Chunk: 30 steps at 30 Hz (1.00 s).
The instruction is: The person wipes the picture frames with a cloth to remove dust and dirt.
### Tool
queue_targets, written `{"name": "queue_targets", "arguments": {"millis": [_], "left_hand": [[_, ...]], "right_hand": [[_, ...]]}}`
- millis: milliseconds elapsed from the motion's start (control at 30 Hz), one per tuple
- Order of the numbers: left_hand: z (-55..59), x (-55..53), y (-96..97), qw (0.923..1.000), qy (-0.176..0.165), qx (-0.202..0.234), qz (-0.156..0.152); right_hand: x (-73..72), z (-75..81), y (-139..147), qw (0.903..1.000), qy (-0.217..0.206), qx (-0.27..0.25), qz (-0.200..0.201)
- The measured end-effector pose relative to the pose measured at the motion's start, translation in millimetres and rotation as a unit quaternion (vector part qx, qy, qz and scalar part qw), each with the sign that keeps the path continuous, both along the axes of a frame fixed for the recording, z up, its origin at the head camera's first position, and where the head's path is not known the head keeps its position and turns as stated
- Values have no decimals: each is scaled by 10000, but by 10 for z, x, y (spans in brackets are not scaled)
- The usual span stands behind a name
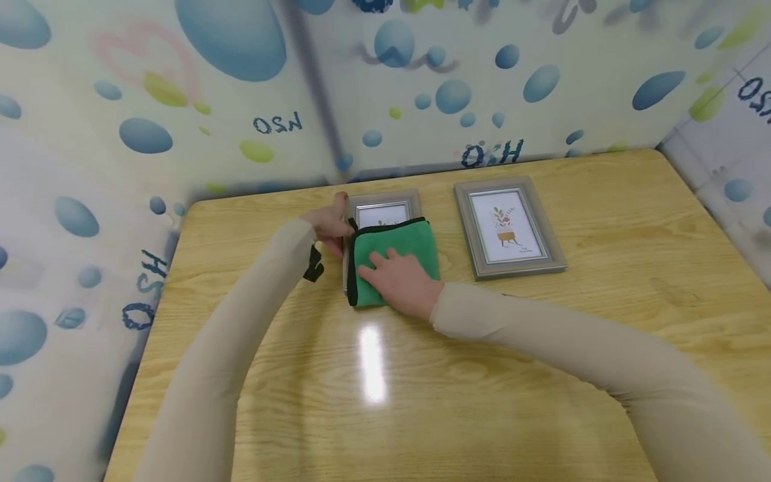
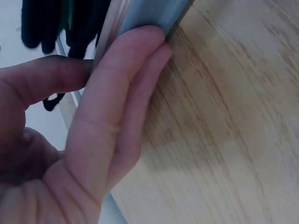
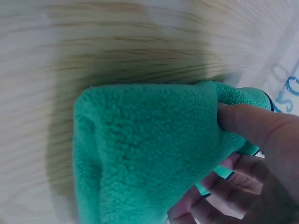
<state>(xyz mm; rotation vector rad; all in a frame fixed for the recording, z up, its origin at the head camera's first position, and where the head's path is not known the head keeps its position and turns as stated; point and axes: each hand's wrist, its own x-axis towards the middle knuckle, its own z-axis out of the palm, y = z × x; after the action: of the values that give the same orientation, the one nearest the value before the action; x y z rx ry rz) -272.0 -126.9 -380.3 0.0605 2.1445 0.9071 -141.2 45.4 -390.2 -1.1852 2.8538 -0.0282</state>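
A picture frame with a silvery-grey border lies on the table, much of it hidden under a folded green cloth with black edging. My left hand holds the frame's left edge. In the left wrist view, the thumb and bent fingers of that hand pinch the frame's side. My right hand is on top of the cloth. Seen from the right wrist, its thumb and bent fingers grip the fuzzy green cloth from two sides.
To the right lies a second grey picture frame with a potted-plant print. The wooden table meets a wall with bubble patterns at its back and left. A black strap piece shows at my left wrist.
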Motion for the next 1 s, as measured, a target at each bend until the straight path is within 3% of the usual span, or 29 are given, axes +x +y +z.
{"name": "queue_targets", "arguments": {"millis": [200,367,533,767,1000], "left_hand": [[-48,-40,-26,9999,-81,140,29],[-83,-77,-20,9999,-67,61,115],[-39,-67,26,9993,-253,-44,284],[58,-54,96,9976,-218,-657,-18],[50,-59,84,9985,-343,-372,196]], "right_hand": [[-4,0,-283,9983,-10,576,-128],[3,21,-324,9963,33,850,-130],[18,30,-91,9960,62,882,-130],[-15,50,416,9984,82,522,-185],[-9,47,681,9992,320,256,-44]]}}
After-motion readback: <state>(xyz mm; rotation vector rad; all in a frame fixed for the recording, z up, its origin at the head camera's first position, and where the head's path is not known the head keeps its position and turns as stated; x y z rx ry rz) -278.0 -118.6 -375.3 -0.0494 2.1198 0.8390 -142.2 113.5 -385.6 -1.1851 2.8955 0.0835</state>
